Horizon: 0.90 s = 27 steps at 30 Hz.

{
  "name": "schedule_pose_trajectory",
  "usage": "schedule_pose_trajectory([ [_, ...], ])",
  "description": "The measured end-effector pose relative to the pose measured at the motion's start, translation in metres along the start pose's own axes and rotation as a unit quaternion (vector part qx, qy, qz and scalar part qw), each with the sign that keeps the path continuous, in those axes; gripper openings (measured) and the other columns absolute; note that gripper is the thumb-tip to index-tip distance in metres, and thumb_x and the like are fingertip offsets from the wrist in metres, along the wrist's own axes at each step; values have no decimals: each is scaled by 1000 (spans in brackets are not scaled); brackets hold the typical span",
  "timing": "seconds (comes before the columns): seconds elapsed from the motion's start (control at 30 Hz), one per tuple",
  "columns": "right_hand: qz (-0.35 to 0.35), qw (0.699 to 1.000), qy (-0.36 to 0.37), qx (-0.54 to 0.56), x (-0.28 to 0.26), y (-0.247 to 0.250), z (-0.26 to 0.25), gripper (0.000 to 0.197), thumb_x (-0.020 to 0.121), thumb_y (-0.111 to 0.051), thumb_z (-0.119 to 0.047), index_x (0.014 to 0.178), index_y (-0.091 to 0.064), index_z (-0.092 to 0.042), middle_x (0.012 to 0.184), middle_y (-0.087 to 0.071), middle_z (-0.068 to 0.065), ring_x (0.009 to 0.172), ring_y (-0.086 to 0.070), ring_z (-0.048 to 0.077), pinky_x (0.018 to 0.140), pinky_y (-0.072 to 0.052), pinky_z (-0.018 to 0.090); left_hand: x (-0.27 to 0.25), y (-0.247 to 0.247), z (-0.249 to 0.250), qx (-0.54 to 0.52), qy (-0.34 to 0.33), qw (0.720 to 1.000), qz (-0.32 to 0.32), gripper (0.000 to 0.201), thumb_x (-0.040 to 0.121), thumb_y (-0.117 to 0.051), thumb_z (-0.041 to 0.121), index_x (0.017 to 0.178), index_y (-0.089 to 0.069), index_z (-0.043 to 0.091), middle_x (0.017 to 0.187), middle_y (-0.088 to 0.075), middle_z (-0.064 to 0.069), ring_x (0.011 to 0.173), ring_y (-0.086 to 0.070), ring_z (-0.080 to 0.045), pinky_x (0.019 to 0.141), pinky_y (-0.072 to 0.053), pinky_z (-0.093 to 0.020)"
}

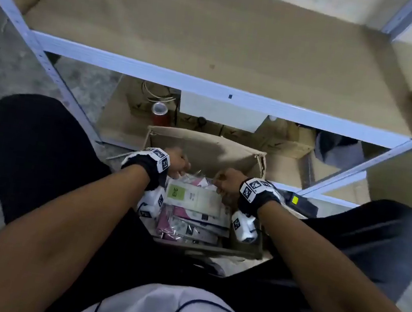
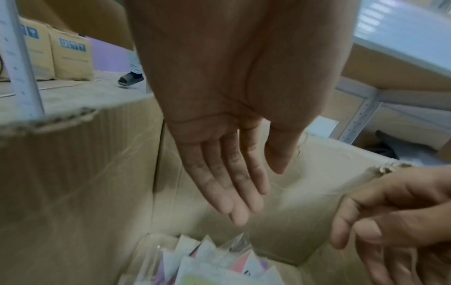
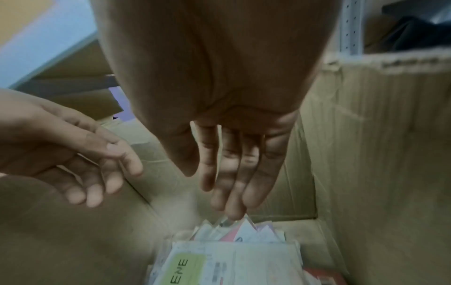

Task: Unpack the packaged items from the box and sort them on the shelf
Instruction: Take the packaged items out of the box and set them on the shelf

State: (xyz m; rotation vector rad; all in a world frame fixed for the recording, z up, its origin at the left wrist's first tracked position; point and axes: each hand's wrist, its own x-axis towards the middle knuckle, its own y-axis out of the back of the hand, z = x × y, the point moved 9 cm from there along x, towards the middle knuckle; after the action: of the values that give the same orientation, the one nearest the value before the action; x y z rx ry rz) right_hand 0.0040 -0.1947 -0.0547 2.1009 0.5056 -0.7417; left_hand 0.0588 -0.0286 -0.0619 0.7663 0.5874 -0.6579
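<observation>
The open cardboard box (image 1: pixel 202 146) sits on the floor at 6 o'clock of the shelf (image 1: pixel 215 50), between the person's knees. The packaged items (image 1: pixel 192 207) lie flat inside; the top green-labelled packet (image 1: pixel 191 195) runs its long axis 9 to 3 o'clock. The left hand (image 1: pixel 178 163) and right hand (image 1: pixel 226 181) hover above, empty. Only the wrist views show the fingers: both sets extended and relaxed, right fingertips (image 3: pixel 234 214) just over the packets' upturned corners
</observation>
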Motion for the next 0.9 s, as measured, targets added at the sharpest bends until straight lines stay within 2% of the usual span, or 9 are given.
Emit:
schedule_pose_trajectory([
  [0.1,-10,999,-35,8,14,-11,8,23,99,-52,-19,108,-67,-4,99,-75,18,63,-65,22,53,-53,23,12,-6,-13,4,25,1000,-15,14,101,-53,12,101,-63,1,83,-66,-16,58,-59,-23,59,-52,-33],
  [0.27,-7,994,-29,-104,40,-28,9,30,98,-47,-18,108,-70,-2,109,-73,17,92,-70,32,75,-50,31,21,-14,-21,3,48,998,-35,26,102,-54,18,110,-66,-4,92,-71,-20,70,-67,-31,69,-57,-40],
  [0.37,-5,991,-16,-129,58,-36,10,30,96,-51,-15,118,-69,-5,125,-66,15,114,-62,31,91,-46,31,28,-17,-22,-23,67,997,-41,19,101,-54,18,106,-63,2,89,-70,-14,65,-64,-26,60,-53,-31],
  [0.5,27,995,-3,-99,85,-42,10,32,94,-51,-7,121,-68,-15,131,-64,9,122,-58,27,99,-43,28,40,-15,-24,10,80,996,-40,29,101,-55,20,114,-71,-1,108,-75,-15,98,-73,-33,90,-59,-41],
  [0.57,30,995,1,-100,100,-48,9,32,94,-52,-4,118,-69,-15,130,-65,10,123,-58,28,103,-45,31,47,-14,-31,8,95,995,-36,32,102,-54,21,117,-70,-2,115,-73,-19,104,-71,-35,93,-57,-45],
  [0.7,9,988,22,-150,116,-65,11,38,94,-53,-5,127,-66,-19,137,-58,12,129,-52,31,109,-41,41,63,-23,-56,-57,139,988,-46,34,104,-50,20,122,-63,-5,99,-73,-15,83,-71,-30,85,-60,-40],
  [0.77,6,983,34,-181,119,-72,15,41,94,-51,-5,130,-64,-21,140,-53,14,134,-44,33,111,-38,42,69,-31,-65,-63,160,983,-68,36,105,-48,21,125,-59,-6,96,-71,-14,81,-71,-28,79,-60,-37],
  [0.87,30,982,33,-183,122,-74,22,36,93,-54,-6,125,-65,-20,141,-48,11,136,-37,32,113,-33,41,74,-38,-77,-70,187,975,-99,39,105,-47,20,129,-54,-10,118,-71,-21,108,-70,-38,89,-59,-43],
  [0.9,39,982,35,-183,122,-73,24,34,93,-55,-8,123,-66,-22,141,-49,9,137,-37,30,113,-32,41,77,-38,-80,-73,192,973,-104,38,105,-47,19,127,-55,-10,120,-70,-22,111,-69,-38,85,-61,-42],
])
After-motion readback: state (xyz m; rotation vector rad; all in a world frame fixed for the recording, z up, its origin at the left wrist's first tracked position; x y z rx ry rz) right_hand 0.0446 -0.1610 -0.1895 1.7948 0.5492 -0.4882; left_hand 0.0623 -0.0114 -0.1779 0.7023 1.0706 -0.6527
